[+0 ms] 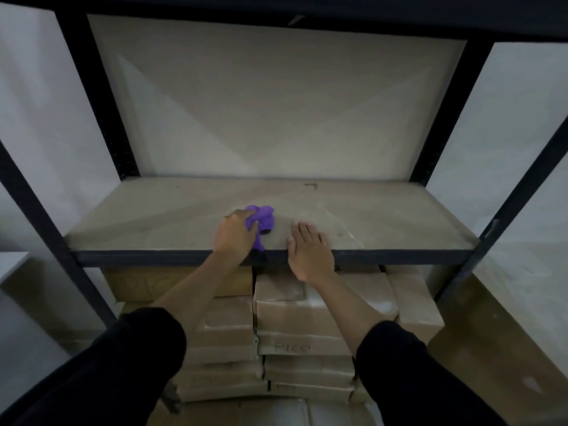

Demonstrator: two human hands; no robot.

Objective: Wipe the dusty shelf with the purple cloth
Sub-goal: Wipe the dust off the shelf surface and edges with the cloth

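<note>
The dusty shelf [153, 216] is a pale grey-brown board in a dark metal frame, spanning the middle of the view. A crumpled purple cloth [262, 219] lies on it near the front edge, centre-left. My left hand [235, 235] is closed around the cloth's left side, pressing it onto the board. Just right of the cloth, my right hand [309, 250] rests flat over the shelf's front edge, fingers spread and empty. Faint streaks show on the board right of my hands.
Dark metal uprights [98, 96] [445, 118] stand at the shelf's corners, with another shelf above. Stacked brown cardboard boxes [304, 348] fill the space below the board. White walls lie behind and to both sides.
</note>
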